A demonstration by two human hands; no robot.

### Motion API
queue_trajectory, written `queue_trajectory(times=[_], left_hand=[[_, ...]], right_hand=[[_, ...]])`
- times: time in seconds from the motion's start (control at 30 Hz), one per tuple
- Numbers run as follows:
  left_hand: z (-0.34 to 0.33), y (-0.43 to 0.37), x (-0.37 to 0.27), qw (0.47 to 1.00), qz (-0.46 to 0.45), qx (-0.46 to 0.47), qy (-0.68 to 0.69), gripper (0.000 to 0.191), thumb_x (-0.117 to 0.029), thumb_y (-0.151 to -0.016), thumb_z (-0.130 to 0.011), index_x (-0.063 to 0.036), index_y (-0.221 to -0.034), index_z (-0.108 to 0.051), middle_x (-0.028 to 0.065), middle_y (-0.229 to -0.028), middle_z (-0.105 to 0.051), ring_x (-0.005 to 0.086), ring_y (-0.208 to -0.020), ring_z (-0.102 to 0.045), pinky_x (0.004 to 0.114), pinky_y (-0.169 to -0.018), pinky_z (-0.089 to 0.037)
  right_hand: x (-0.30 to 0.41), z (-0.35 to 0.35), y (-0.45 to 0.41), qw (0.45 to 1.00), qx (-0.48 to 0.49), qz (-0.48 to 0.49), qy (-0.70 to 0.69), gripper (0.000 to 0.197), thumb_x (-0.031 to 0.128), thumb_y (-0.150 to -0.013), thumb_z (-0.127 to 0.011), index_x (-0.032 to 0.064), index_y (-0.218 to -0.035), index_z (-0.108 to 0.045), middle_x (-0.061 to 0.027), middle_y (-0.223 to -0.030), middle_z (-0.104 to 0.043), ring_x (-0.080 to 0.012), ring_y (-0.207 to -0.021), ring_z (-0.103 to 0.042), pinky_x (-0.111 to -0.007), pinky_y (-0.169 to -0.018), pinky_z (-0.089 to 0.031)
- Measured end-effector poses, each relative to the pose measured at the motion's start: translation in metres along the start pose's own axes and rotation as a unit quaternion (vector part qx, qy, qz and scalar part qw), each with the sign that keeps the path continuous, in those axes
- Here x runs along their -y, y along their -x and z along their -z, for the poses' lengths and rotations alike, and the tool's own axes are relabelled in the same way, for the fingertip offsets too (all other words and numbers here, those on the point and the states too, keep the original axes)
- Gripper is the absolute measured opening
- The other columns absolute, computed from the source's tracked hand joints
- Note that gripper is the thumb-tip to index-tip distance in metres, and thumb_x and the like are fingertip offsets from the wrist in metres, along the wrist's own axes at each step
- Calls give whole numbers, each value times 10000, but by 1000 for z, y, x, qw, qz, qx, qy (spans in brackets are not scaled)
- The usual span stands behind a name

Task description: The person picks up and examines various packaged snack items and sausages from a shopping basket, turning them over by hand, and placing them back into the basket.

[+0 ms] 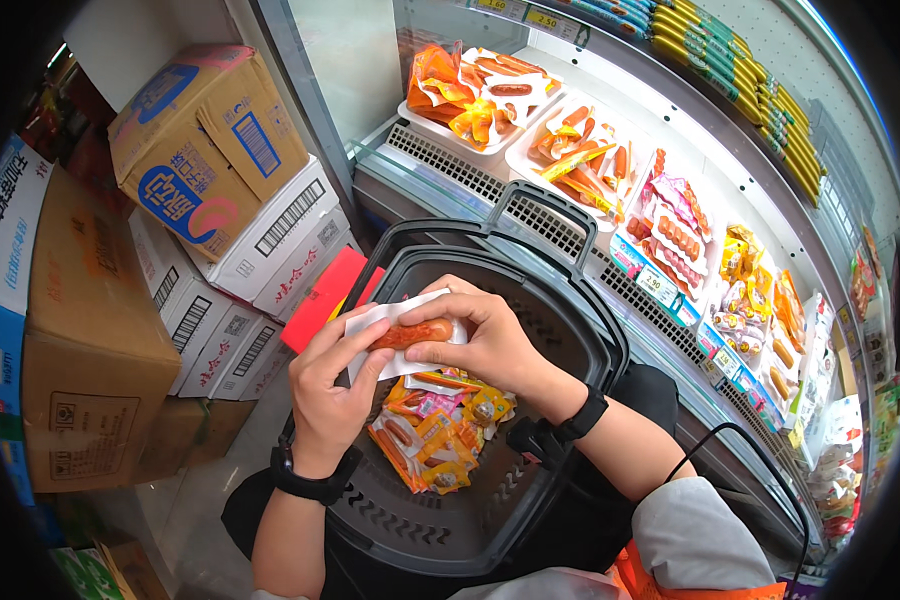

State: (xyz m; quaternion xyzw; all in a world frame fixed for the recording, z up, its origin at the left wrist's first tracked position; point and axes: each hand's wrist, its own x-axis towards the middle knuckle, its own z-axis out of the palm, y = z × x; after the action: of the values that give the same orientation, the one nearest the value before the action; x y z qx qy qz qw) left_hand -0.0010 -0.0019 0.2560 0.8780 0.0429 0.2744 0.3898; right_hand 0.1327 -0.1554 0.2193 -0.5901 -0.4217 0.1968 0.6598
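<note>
Both hands hold a wrapped sausage (420,332) with a white backing over a dark plastic shopping basket (487,525). My left hand (334,375) grips its left end, fingers on the white wrapper and thumb below. My right hand (480,330) holds the right end between thumb and fingers. Under the hands, several packaged sausages and snacks (435,435) in orange, yellow and pink wrappers lie in the basket. The basket's handle (547,195) rests towards the refrigerated case. A black band is on each wrist.
A refrigerated display case (450,180) with white trays of sausages (585,157) runs along the right. Stacked cardboard boxes (210,150) stand at the left, with a red box (330,300) beside the basket. Tube-shaped packs (720,67) fill the upper shelf.
</note>
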Motion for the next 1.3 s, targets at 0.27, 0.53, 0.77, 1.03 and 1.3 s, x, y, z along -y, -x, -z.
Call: queue_trajectory(times=[0.27,0.53,0.77,1.03,1.3], left_hand=[[4,5,-5,999,44,8,27,223,21,-789,-738,-1,-1010,-734,182,-1133,-684,298,-1010,-687,335,-863,-532],[-10,4,4,942,142,-62,299,713,71,-820,-713,-18,-1409,-321,165,-1335,-480,241,-1154,-583,338,-994,-501],[2,7,11,834,270,-89,474,511,31,-907,-614,-22,-1344,-354,181,-1281,-555,210,-1159,-583,331,-964,-507],[1,0,13,810,313,-80,490,451,-21,-927,-620,-9,-1323,-403,142,-1177,-610,158,-1061,-610,288,-891,-518],[-6,10,26,937,242,-71,241,85,-66,-944,-632,7,-986,-645,27,-960,-634,78,-901,-596,255,-821,-513]], right_hand=[[5,-2,3,1000,14,17,1,269,51,-755,-807,47,-1016,-745,-64,-967,-620,-167,-892,-601,-284,-818,-479],[-5,-9,7,999,-43,2,-29,339,87,-829,-754,47,-1154,-667,-67,-1091,-556,-162,-1034,-549,-283,-901,-439],[-5,-25,9,948,-23,-148,-282,335,27,-960,-591,47,-1256,-438,-56,-1019,-617,-100,-942,-609,-244,-821,-499],[-9,-23,10,929,-18,-217,-299,274,53,-959,-603,-8,-1223,-561,-37,-1008,-652,-76,-909,-615,-236,-804,-505],[-7,-28,11,972,-57,-157,-166,204,76,-961,-616,-10,-1146,-626,-30,-997,-658,-84,-937,-613,-263,-857,-508]])
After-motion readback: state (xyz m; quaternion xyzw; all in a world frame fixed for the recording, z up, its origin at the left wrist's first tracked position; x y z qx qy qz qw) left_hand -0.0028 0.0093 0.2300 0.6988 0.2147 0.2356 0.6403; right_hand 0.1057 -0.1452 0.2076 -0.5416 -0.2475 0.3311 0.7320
